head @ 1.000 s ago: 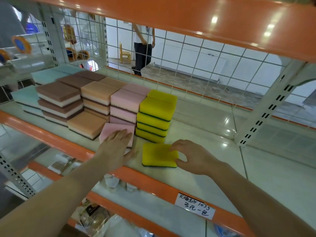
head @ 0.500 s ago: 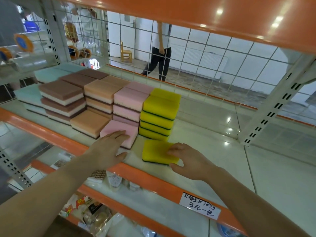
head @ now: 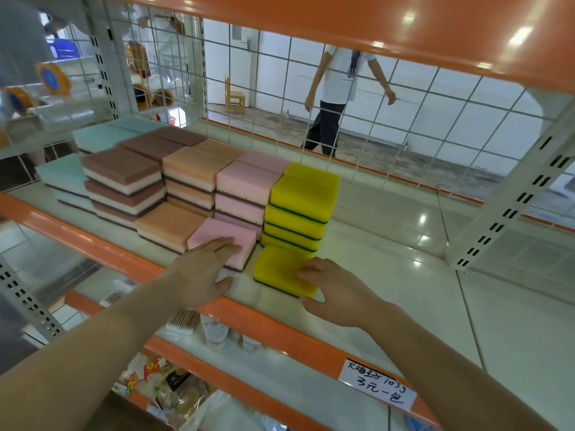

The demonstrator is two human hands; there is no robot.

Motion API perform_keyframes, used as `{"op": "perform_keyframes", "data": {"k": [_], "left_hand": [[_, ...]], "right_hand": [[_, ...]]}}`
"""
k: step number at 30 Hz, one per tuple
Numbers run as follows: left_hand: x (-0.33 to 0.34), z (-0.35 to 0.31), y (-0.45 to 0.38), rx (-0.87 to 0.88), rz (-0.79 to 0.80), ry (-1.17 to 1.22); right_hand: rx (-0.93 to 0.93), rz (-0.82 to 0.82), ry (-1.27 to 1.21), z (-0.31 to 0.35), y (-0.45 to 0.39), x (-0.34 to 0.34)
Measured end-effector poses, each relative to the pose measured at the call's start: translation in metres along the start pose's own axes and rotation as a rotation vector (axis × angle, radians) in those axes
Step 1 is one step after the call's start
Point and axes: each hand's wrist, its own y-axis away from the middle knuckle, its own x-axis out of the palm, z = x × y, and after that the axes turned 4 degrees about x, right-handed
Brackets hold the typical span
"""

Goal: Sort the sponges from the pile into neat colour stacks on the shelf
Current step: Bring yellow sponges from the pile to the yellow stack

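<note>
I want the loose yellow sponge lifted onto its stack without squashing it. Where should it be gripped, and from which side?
Grip the loose yellow sponge across its right corner, thumb on the front edge and fingers on top, coming from the front right as the right hand does. It lies flat, its far edge against the yellow stack, with the pink sponge close on the left.

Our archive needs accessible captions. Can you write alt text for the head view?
Two bare hands tidy sponges at a shelf's front edge: the left hand rests flat on a pink sponge, the right hand holds a yellow sponge before colour-sorted stacks.
</note>
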Motion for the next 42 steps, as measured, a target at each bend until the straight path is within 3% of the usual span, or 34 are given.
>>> {"op": "perform_keyframes", "data": {"k": [13,27,36,42], "left_hand": [[0.002,0.002,-0.003,0.020,-0.009,0.042],[0.003,-0.004,-0.007,-0.037,0.019,-0.090],[-0.004,-0.028,-0.008,0.116,-0.108,-0.002],[-0.007,-0.055,-0.013,0.182,-0.102,-0.020]], "right_hand": [[0.004,-0.006,-0.019,0.006,-0.014,0.003],[0.017,0.000,-0.028,0.008,-0.018,0.004],[0.034,-0.053,-0.011,0.003,-0.003,0.002],[0.113,-0.110,-0.027,-0.010,0.026,-0.002]]}}
